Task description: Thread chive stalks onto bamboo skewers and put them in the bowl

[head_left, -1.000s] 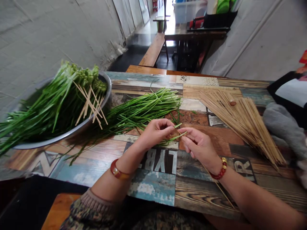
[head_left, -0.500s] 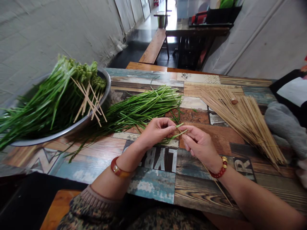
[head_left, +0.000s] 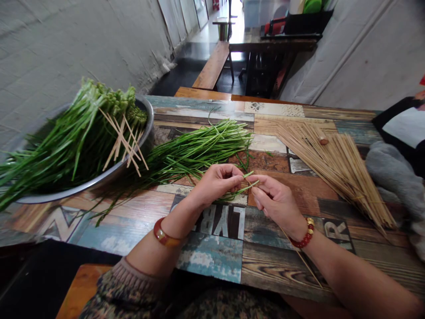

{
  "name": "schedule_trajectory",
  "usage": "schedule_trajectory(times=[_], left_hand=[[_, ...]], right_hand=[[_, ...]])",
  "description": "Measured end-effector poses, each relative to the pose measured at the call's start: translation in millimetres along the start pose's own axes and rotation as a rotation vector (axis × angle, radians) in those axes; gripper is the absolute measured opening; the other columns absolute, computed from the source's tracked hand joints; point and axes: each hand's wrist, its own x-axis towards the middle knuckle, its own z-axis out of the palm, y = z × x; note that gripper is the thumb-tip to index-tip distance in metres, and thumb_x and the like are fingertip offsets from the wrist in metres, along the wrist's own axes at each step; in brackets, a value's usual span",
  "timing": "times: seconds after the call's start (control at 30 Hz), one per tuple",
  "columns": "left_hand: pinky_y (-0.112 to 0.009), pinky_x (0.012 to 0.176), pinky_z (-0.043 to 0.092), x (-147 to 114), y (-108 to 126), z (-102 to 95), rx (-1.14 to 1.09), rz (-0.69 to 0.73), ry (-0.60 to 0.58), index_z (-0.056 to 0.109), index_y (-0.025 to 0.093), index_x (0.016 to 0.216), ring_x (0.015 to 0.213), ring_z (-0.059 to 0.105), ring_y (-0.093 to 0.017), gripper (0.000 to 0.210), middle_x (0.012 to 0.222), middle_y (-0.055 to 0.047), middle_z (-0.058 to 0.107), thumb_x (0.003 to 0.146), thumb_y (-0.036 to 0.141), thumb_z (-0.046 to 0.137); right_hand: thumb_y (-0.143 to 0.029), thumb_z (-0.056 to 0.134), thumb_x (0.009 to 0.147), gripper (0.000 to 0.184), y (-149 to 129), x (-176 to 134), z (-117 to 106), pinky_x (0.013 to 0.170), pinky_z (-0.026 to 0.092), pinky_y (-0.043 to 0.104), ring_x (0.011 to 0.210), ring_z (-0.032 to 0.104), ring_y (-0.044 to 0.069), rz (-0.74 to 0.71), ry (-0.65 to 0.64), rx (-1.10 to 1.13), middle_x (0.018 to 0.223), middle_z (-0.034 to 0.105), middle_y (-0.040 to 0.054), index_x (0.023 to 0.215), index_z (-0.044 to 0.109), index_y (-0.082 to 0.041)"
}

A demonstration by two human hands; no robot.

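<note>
In the middle of the table, my left hand [head_left: 221, 182] is closed in a pinch around a few green chive stalks [head_left: 246, 188], whose cut ends point right. My right hand [head_left: 275, 199] pinches a thin bamboo skewer [head_left: 309, 268]; its long end passes under my wrist toward the table's near edge. The fingertips of both hands almost meet where skewer and stalks cross, and the skewer's tip is hard to make out. Just beyond my left hand lies a loose pile of chives [head_left: 202, 148].
On the left, a metal basin [head_left: 150, 122] holds bundled chives [head_left: 71, 137] with several skewers [head_left: 122, 139] sticking out. A fan of bamboo skewers [head_left: 352, 177] lies on the right beside a grey cloth-like thing [head_left: 393, 173]. Behind the table stand a bench [head_left: 212, 66] and another table.
</note>
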Motion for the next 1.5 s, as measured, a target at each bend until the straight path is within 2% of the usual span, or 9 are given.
schedule_trajectory(times=[0.27, 0.5, 0.63, 1.07, 1.2, 1.3, 1.4, 1.5], left_hand=[[-0.017, 0.046, 0.029, 0.2, -1.7, -0.1, 0.024, -0.025, -0.001, 0.059, 0.011, 0.066, 0.047, 0.041, -0.004, 0.025, 0.054, 0.002, 0.053, 0.072, 0.034, 0.065], [-0.018, 0.045, 0.026, -0.5, -0.5, -0.4, 0.018, -0.049, -0.016, 0.059, 0.011, 0.064, 0.046, 0.04, -0.004, 0.024, 0.052, 0.003, 0.051, 0.072, 0.033, 0.065], [-0.018, 0.043, 0.022, -1.4, 0.5, 0.2, -0.004, -0.069, -0.033, 0.058, 0.011, 0.064, 0.043, 0.037, -0.003, 0.025, 0.049, 0.004, 0.049, 0.071, 0.034, 0.065], [-0.018, 0.044, 0.023, -1.4, -1.3, 0.0, 0.043, -0.063, -0.053, 0.057, 0.011, 0.063, 0.044, 0.037, -0.004, 0.028, 0.05, 0.003, 0.049, 0.07, 0.036, 0.066], [-0.018, 0.045, 0.025, -1.5, -2.6, 2.4, 0.059, -0.053, -0.099, 0.057, 0.011, 0.063, 0.046, 0.036, -0.004, 0.028, 0.051, 0.004, 0.046, 0.07, 0.036, 0.065], [-0.018, 0.046, 0.027, -0.6, -5.1, 3.9, 0.088, -0.008, -0.13, 0.056, 0.011, 0.064, 0.047, 0.034, -0.004, 0.026, 0.052, 0.004, 0.044, 0.072, 0.035, 0.062], [-0.018, 0.051, 0.032, 0.3, -5.7, 3.3, 0.152, 0.077, -0.133, 0.06, 0.011, 0.072, 0.053, 0.041, -0.006, 0.023, 0.058, 0.002, 0.051, 0.077, 0.034, 0.059], [-0.019, 0.056, 0.035, -0.6, -3.5, 0.8, 0.337, 0.136, -0.137, 0.064, 0.01, 0.081, 0.06, 0.048, -0.009, 0.022, 0.068, -0.001, 0.059, 0.079, 0.031, 0.057]], right_hand=[[-0.028, 0.051, 0.086, 0.023, 3.0, -0.2, -0.3, 0.038, 0.03, 0.018, 0.039, 0.04, 0.005, -0.019, 0.01, -0.048, 0.048, 0.047, -0.0082, 0.103, 0.057, -0.014], [-0.024, 0.053, 0.086, 0.048, 5.7, -2.0, -0.2, 0.044, 0.036, 0.02, 0.044, 0.044, 0.008, -0.089, 0.039, -0.141, 0.052, 0.047, -0.0087, 0.133, 0.043, -0.019], [-0.024, 0.05, 0.087, 0.051, 6.5, -3.2, 0.0, 0.047, 0.036, 0.022, 0.046, 0.043, 0.009, -0.126, 0.04, -0.192, 0.053, 0.046, -0.0086, 0.137, 0.04, -0.021], [-0.027, 0.05, 0.088, 0.042, 6.9, -3.1, 0.8, 0.051, 0.037, 0.023, 0.048, 0.043, 0.01, -0.177, 0.059, -0.349, 0.053, 0.045, -0.0082, 0.129, 0.046, -0.02], [-0.027, 0.05, 0.088, 0.04, 6.9, -1.7, 1.5, 0.051, 0.037, 0.023, 0.048, 0.044, 0.01, -0.184, 0.071, -0.371, 0.052, 0.045, -0.0082, 0.126, 0.047, -0.019], [-0.027, 0.05, 0.087, 0.036, 6.0, -0.1, 1.1, 0.051, 0.038, 0.023, 0.049, 0.046, 0.011, -0.189, 0.084, -0.368, 0.052, 0.047, -0.0073, 0.122, 0.048, -0.019], [-0.029, 0.051, 0.087, 0.031, 4.7, 0.6, -0.2, 0.05, 0.037, 0.022, 0.049, 0.048, 0.011, -0.193, 0.102, -0.35, 0.054, 0.05, -0.0062, 0.116, 0.05, -0.018], [-0.031, 0.053, 0.087, 0.027, 4.9, 0.7, -1.5, 0.047, 0.036, 0.022, 0.048, 0.048, 0.01, -0.177, 0.129, -0.325, 0.055, 0.052, -0.0059, 0.111, 0.051, -0.019]])
